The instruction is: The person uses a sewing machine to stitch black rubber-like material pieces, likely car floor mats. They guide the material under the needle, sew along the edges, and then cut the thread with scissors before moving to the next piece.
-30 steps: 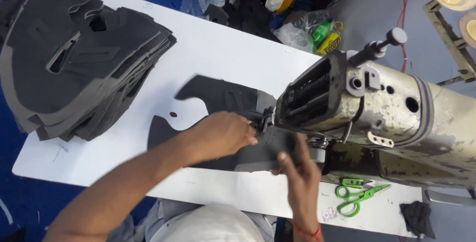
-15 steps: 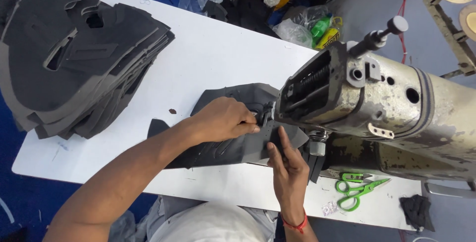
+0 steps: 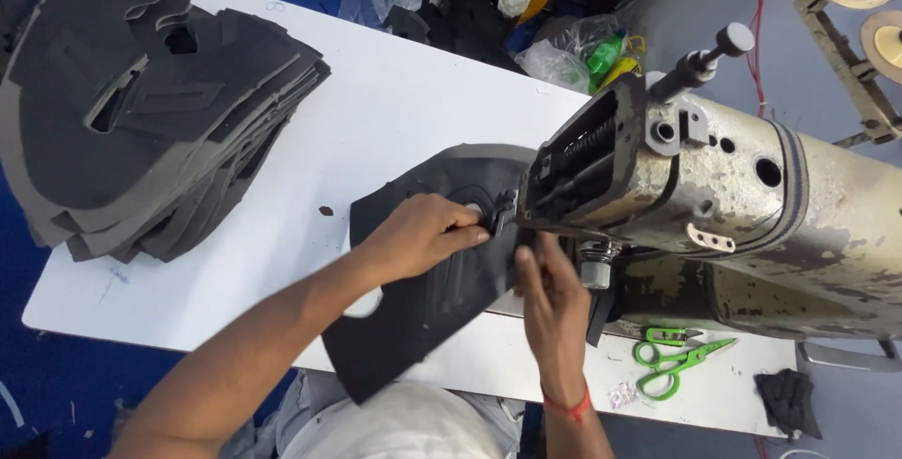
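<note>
Dark fabric piece (image 3: 423, 299) lies flat on the white table (image 3: 395, 111), with one end tucked under the head of the old sewing machine (image 3: 714, 205). Left hand (image 3: 423, 232) presses down on the piece just beside the machine, fingers curled on the cloth. Right hand (image 3: 552, 304) pinches the piece's edge below the machine's head. Green scissors (image 3: 678, 357) lie in front of the machine. A big stack of dark pieces (image 3: 141, 121) sits well away from the machine.

a flat dark grey fabric piece (image 3: 427, 299) with curved edges lies on the white table, one end under the sewing machine head, the other overhanging the near edge.
</note>
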